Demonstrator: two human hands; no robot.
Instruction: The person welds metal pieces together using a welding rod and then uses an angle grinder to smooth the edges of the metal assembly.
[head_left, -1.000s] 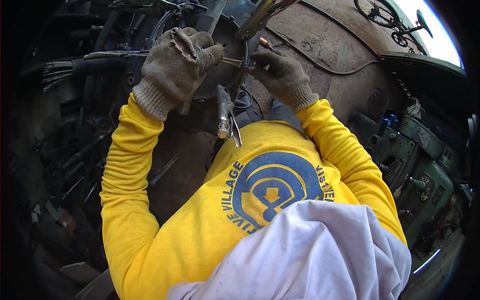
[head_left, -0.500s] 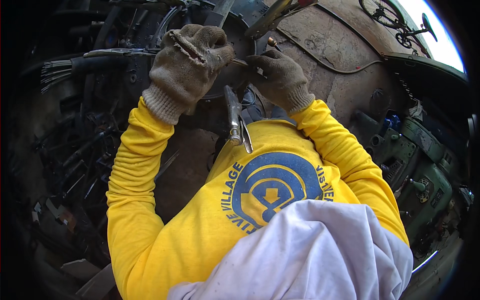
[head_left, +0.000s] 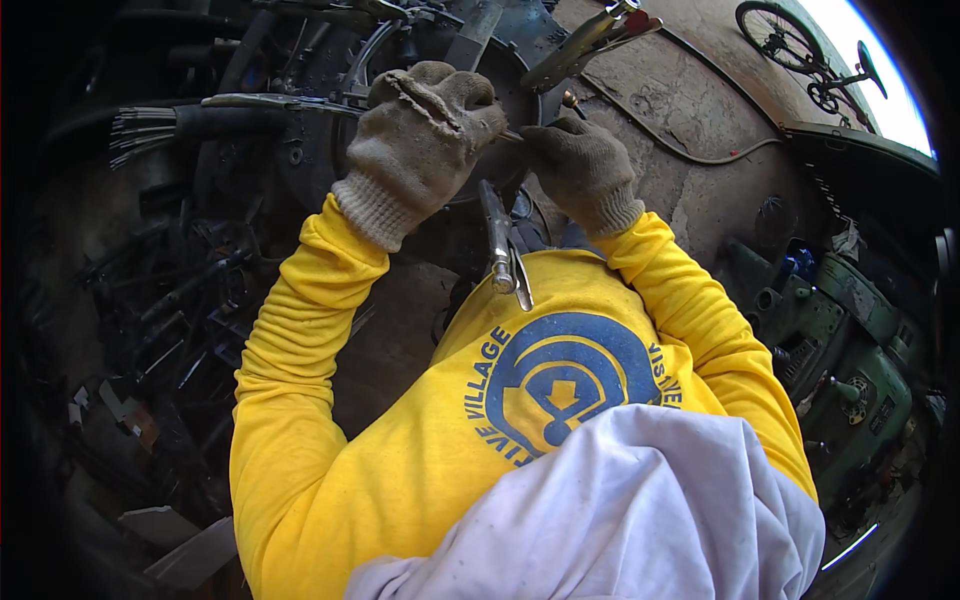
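Left hand [head_left: 425,135] and right hand [head_left: 585,165] closer together than one second ago; less of the thin rod [head_left: 509,135] showing between

Left hand: in a knitted glove, torn across the back; fingers curled tightly around the rod.
Right hand: gloved; fingers bent, tips meeting the rod's other end; cannot tell whether they grip it.
Rod: one, short length visible, above the right part of a dark round metal dish [head_left: 515,85], near its edge.
Locking pliers [head_left: 500,240]: one pair, at the dish's near edge, handles toward the yellow shirt [head_left: 420,480].
Second pliers [head_left: 590,45]: at the dish's upper right edge.
Flat bar [head_left: 475,35]: one, across the dish's far edge.
Copper-coloured tip [head_left: 571,99]: one, just beyond the right hand.
Hose [head_left: 700,158]: on the floor [head_left: 690,75], right of the dish.
Green machine [head_left: 850,350]: far right.
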